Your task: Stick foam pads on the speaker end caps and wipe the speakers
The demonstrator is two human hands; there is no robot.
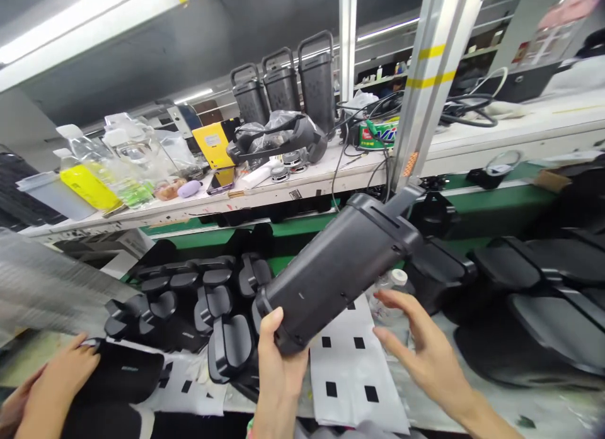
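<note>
The left hand (282,357) is gripping the black housing (326,269) at its lower end, the thumb lying along the near face; the other fingers are passing out of sight beneath, so their exact placement cannot be told. The housing is extending up and away from this hand, its long axis slanting from lower left to upper right. The right hand (432,351) is standing apart from the housing, to the right of its lower half, with fingers curved and thumb spread, holding nothing. The left hand is therefore the nearer one, being in contact.

The housing is presenting a matte, finely grained surface, apparently moulded plastic, with rounded long edges, a thicker collar at each end and small dark recesses along the lower side. A flat bar handle (404,201) is projecting from the upper end.

Below, a smooth white sheet (347,366) with black squares is lying on the bench. A clear, white-capped bottle (397,278) is standing just behind the right fingertips. Black units (236,344) with rounded grey tops are standing to the left. At far left, a co-worker's hand (70,370) is resting on a black case (127,370).
</note>
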